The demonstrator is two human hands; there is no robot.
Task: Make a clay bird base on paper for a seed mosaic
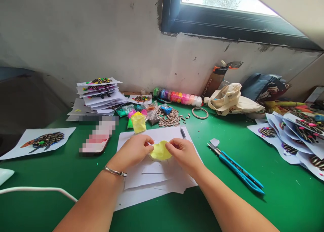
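Pressing a flattened lump of yellow clay [160, 151] onto white paper sheets [154, 178] at the green table [278, 191], left hand [134, 150] and right hand [184, 153] pinching opposite edges, apparently to spread it; sunflower seeds [170, 118] heaped beyond, 2 blue utility knives [238, 169] alongside.

Two bare forearms reach in from the bottom edge, with no sleeves visible along their whole shown length. The left hand [133, 151] has a thin silver-coloured bangle [115, 171] around its wrist, a narrow metal band with a small thicker piece on the thumb side. The right hand [185, 153] and its wrist are bare. No gloves cover either hand; fingernails appear short and unpainted.
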